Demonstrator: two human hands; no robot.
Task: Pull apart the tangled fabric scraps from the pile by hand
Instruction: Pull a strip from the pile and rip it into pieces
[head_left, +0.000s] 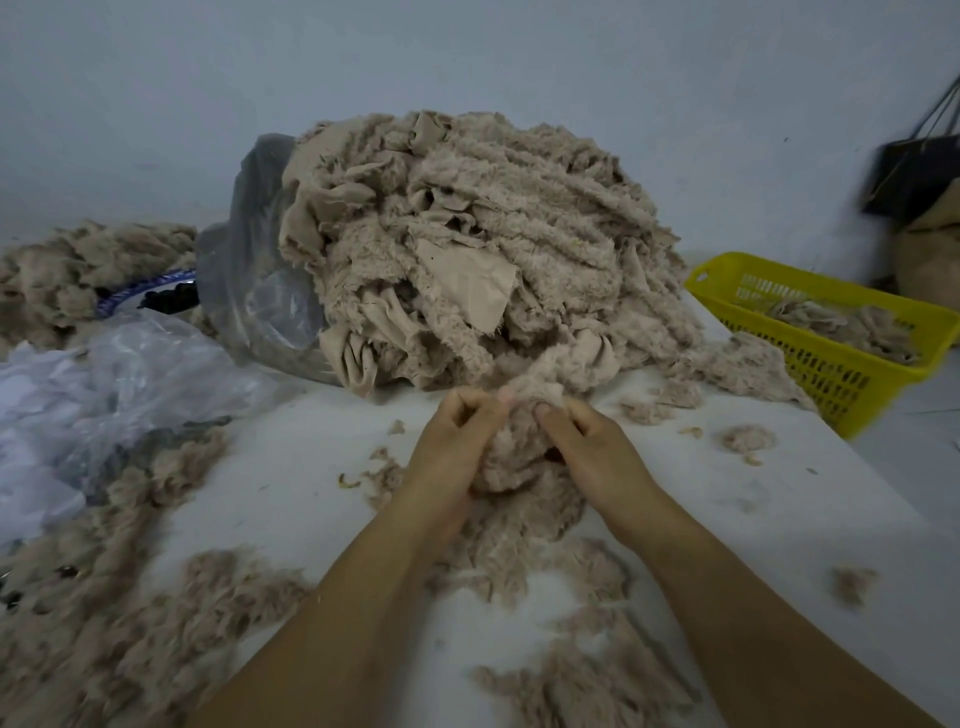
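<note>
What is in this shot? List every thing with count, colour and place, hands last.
scrap pile: one, beige, centre back of the table
clump of scraps: one, beige, in front of the pile, between both hands
loose fluff: many bits, beige, scattered over the table, thickest at left
second heap: one, beige, far left back
plastic bag: one, clear grey, against the pile's left side
plastic sheet: one, whitish, crumpled at left
basket: one, yellow, right, holding some scraps
dark bag: one, black, far right by the wall
table: one, white
left hand: pinches the clump
right hand: pinches the clump
</note>
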